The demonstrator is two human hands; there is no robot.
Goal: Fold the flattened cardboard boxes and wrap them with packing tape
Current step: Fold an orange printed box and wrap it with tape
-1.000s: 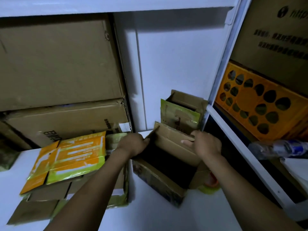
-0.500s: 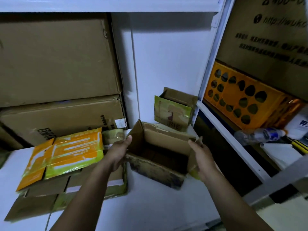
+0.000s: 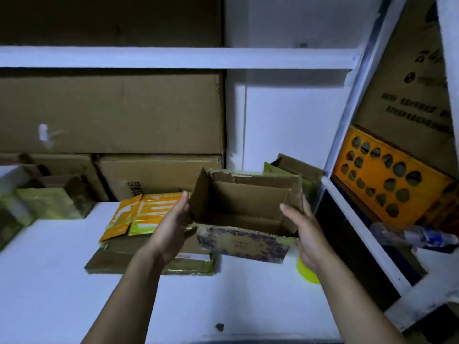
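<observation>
While the cardboard box (image 3: 243,242) hovers over the counter (image 3: 62,281), left hand (image 3: 171,229) presses flat-fingered at nine o'clock, right hand (image 3: 308,237) pinches the three o'clock wall; light, worn, probably floppy, so best held at both sides.

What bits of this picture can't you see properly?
All in the head view.
Yellow tape roll: mostly behind the right hand.
Fingers of the left hand: behind the box.
Bottle: blurred, cut by the right edge.
Print on the big carton: too blurred to read.
Small back box: half hidden by the held box.
</observation>
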